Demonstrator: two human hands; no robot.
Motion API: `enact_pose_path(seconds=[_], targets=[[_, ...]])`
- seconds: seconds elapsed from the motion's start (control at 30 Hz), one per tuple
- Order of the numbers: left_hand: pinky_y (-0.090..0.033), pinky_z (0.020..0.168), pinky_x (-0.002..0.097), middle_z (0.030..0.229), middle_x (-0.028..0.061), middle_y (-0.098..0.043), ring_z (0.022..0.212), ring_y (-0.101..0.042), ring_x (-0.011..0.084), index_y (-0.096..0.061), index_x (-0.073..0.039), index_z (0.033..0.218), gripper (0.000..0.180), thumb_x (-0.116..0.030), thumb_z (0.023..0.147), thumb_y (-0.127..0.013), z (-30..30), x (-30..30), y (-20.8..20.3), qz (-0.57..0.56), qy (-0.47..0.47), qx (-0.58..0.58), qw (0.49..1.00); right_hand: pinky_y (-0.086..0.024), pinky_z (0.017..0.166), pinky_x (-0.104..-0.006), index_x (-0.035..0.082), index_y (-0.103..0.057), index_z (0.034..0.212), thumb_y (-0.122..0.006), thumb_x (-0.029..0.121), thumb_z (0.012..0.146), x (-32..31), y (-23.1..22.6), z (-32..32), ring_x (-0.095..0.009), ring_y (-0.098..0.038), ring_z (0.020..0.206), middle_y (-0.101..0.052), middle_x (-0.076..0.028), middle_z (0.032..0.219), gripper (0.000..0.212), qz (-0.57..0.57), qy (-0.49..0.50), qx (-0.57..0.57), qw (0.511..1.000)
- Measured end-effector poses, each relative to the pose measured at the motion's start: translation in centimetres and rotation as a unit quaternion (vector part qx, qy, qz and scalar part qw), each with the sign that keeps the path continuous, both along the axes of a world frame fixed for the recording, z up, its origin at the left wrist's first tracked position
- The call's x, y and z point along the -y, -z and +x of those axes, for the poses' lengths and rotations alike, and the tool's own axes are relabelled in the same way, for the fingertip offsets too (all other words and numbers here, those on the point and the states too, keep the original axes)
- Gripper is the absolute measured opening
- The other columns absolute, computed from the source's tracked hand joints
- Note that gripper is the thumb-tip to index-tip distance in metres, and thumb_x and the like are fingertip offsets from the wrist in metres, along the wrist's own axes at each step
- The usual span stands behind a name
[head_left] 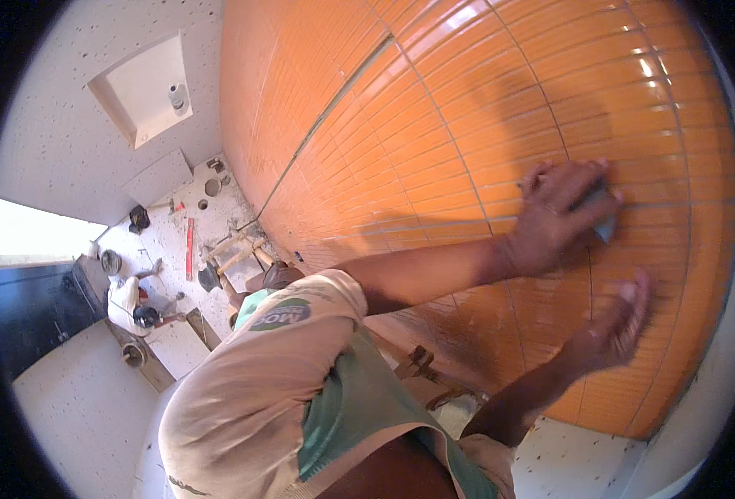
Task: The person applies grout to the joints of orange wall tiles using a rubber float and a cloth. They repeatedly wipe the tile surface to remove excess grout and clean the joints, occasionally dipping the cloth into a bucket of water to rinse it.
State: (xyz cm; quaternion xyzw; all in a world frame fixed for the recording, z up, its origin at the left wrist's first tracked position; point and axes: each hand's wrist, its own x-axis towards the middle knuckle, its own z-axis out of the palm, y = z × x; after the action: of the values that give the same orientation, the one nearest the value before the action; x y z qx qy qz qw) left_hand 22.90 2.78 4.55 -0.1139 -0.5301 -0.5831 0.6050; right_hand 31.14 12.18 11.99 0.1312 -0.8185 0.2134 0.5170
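Beige-and-green shirt [251, 424] of mine is nearest the lens, fills lower middle, round green print on the sleeve. Left hand [557, 212] is up on the orange tiled wall [459, 108], arm stretched across it, fingers bent and closed over a blue-grey pad [605, 224]; sponge or folded cloth, can't tell, mostly hidden by my fingers and a bit blurred. Pad sits right of centre in view, under my palm, looks to be against the tiles. Right hand [617, 328] is lower down, near the same wall and apart from the pad, fingers loosely extended, slightly bent, blurred; touching tiles or not, can't tell. Tiles show long narrow strips with darker joints, shiny spots upper right; a long thin gap [326, 125] runs slantwise through them. Far left, pale floor [163, 241] well apart from my hands, red straight bar [190, 249] lying on it, black item [138, 219] near, too small to identify. Another person [126, 303] in light clothing is low down there. Upper left, recessed niche [134, 87] in a speckled wall [59, 125], white bottle [176, 98] inside
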Motion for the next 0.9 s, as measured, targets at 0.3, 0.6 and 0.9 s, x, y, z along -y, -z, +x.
enact_pose_path(seconds=[0.3, 0.6, 0.9], targets=[[-0.033, 0.109, 0.0448, 0.139, 0.0214, -0.044, 0.128, -0.043, 0.0334, -0.035, 0.003, 0.142, 0.047, -0.019, 0.1, -0.04, -6.5, -4.0, 31.1, 0.083, -0.09, 0.186, 0.975, -0.051, 0.089, -0.0416, 0.001, -0.067, 0.118, -0.064, 0.03, 0.094, -8.2, -3.7, -2.7, -0.034, -0.059, 0.108, -0.059, -0.024, 0.122, 0.038, 0.251, 0.276, -0.371, 0.85], [-0.019, 0.116, 0.05, 0.147, 0.0243, -0.038, 0.139, -0.033, 0.0408, -0.037, 0.003, 0.143, 0.05, -0.018, 0.098, -0.04, -6.6, 4.9, 9.9, 0.024, 0.0, 0.127, 0.992, -0.046, 0.096, -0.0488, -0.004, -0.064, 0.119, -0.066, 0.034, 0.093, -10.1, -2.5, -4.0, -0.039, -0.055, 0.113, -0.054, -0.028, 0.124, 0.046, 0.242, 0.209, -0.315, 0.894], [-0.025, 0.114, 0.0438, 0.142, 0.027, -0.04, 0.137, -0.035, 0.038, -0.031, 0.006, 0.143, 0.05, -0.008, 0.096, -0.04, -6.0, 0.8, 32.3, 0.315, 0.016, 0.379, 0.87, -0.042, 0.102, -0.0454, -0.011, -0.064, 0.112, -0.066, 0.033, 0.093, -9.6, -2.4, -4.1, -0.034, -0.052, 0.118, -0.054, -0.026, 0.127, 0.048, 0.172, 0.169, -0.295, 0.925]])
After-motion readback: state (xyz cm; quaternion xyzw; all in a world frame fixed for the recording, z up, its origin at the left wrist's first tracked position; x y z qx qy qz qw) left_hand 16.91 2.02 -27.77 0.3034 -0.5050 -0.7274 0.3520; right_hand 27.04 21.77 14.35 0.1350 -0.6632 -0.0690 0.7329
